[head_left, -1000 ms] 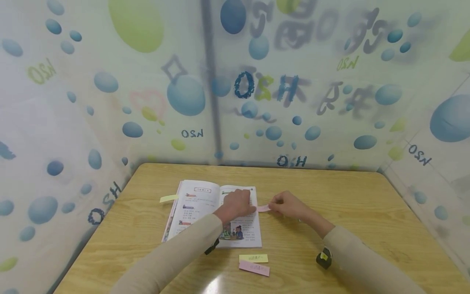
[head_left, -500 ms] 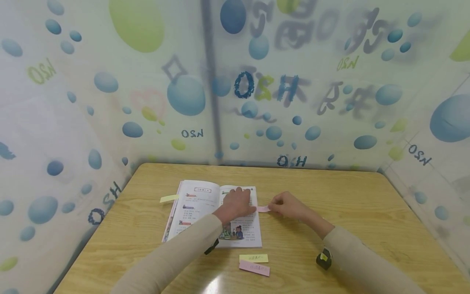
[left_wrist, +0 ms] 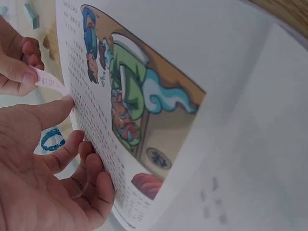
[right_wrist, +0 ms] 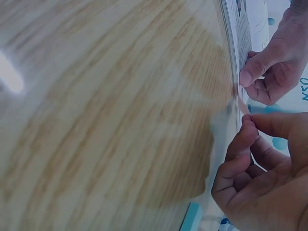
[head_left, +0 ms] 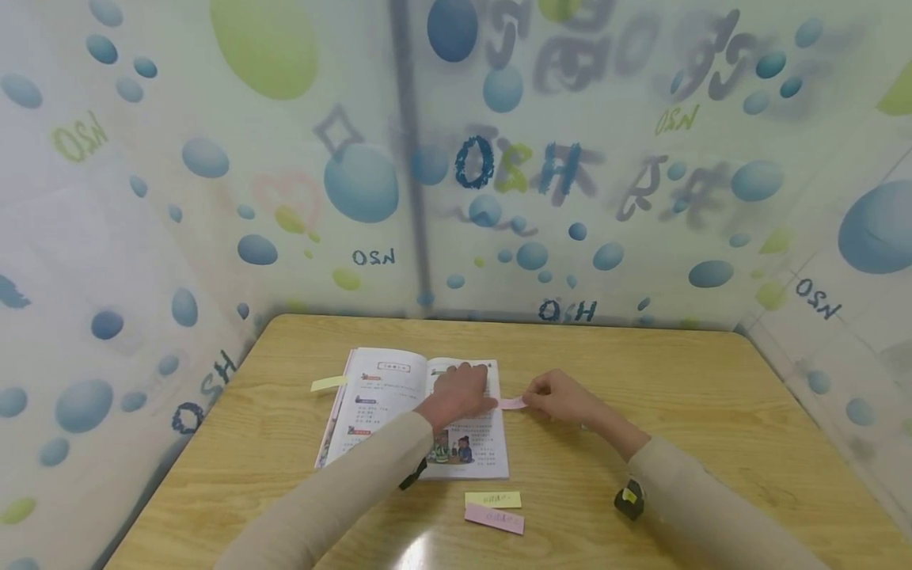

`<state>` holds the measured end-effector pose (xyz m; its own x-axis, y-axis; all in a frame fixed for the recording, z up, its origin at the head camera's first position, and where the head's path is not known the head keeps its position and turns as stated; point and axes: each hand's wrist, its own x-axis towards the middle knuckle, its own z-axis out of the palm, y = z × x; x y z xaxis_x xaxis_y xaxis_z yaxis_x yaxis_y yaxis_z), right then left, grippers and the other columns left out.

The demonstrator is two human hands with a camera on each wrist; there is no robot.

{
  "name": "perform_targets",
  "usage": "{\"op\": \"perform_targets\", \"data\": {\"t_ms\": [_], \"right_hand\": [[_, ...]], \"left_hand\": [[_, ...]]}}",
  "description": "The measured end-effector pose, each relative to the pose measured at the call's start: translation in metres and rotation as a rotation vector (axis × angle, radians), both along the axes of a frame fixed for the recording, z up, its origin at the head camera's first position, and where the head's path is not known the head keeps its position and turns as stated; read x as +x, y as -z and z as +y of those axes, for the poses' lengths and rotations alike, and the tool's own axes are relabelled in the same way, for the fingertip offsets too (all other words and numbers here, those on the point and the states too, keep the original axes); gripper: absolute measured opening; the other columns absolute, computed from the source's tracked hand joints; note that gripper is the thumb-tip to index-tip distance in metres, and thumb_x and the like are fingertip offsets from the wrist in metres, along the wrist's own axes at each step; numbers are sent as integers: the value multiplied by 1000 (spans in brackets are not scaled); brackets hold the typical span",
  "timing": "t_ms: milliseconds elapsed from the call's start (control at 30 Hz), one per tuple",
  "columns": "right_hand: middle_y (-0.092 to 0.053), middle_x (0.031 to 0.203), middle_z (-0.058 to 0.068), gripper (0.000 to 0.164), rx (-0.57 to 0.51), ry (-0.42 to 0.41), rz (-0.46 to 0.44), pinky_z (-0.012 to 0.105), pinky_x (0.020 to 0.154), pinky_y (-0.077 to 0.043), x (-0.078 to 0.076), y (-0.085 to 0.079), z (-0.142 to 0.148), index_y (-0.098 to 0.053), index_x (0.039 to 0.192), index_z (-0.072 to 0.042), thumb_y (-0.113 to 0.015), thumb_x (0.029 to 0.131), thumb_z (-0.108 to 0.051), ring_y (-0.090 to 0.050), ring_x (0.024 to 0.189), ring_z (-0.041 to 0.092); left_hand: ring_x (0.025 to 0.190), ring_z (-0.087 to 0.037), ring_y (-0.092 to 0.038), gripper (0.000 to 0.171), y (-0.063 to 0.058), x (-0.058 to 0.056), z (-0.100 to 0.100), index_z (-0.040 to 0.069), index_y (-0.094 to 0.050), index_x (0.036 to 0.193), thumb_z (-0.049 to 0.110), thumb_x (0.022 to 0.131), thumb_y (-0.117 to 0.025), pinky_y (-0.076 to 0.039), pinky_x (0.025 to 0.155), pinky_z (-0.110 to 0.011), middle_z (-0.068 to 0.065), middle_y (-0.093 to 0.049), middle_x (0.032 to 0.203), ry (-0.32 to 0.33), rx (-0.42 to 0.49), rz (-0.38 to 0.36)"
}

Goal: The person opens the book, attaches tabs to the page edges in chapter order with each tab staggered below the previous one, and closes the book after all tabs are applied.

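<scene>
An open book [head_left: 388, 416] with printed text and coloured pictures lies on the wooden table. My left hand [head_left: 461, 393] rests on its right-hand page, the thumb pressing at the outer page edge. From that edge a narrow pink sticky note [head_left: 512, 404] sticks out to the right. Thumb and forefinger of my right hand [head_left: 559, 396] pinch the note's free end. In the left wrist view the note [left_wrist: 50, 83] curves between the two thumbs, with handwriting on it. The left hand's other fingers [left_wrist: 98, 197] bend loosely against the page. The right wrist view shows the right fingertips close beside the book's edge.
A yellow sticky note [head_left: 328, 384] juts from the book's left side. Nearer the front lie another yellow note [head_left: 492, 499] and a pink note [head_left: 494, 519], overlapping, both with handwriting. A teal object [right_wrist: 191, 217] shows low in the right wrist view. Patterned walls [head_left: 442, 237] enclose the table [head_left: 641, 364].
</scene>
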<state>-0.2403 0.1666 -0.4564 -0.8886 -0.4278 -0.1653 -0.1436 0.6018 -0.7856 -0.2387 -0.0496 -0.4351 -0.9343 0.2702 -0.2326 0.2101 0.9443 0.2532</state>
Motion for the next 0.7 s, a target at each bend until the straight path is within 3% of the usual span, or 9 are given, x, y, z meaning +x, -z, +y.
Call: {"op": "perform_targets", "data": {"t_ms": [167,700], "right_hand": [[-61,75,5,15,14,7,-2,28,55,-42,-2,-1,1,-75,92,-7,-63,100,-13,-50,63,15],[-59,71,0,16,88,-21,42,29,56,-42,-2,1,2,-75,86,-9,-65,98,-12,-50,63,14]], "left_hand": [[71,-18,-53,29,2,-5,-1,13,-63,100,39,93,-75,-46,64,-32,1,-58,81,-1,25,-29],[73,-17,-55,21,-2,-7,1,13,-63,98,33,97,-71,-45,64,-32,0,-58,81,-30,29,-75]]}}
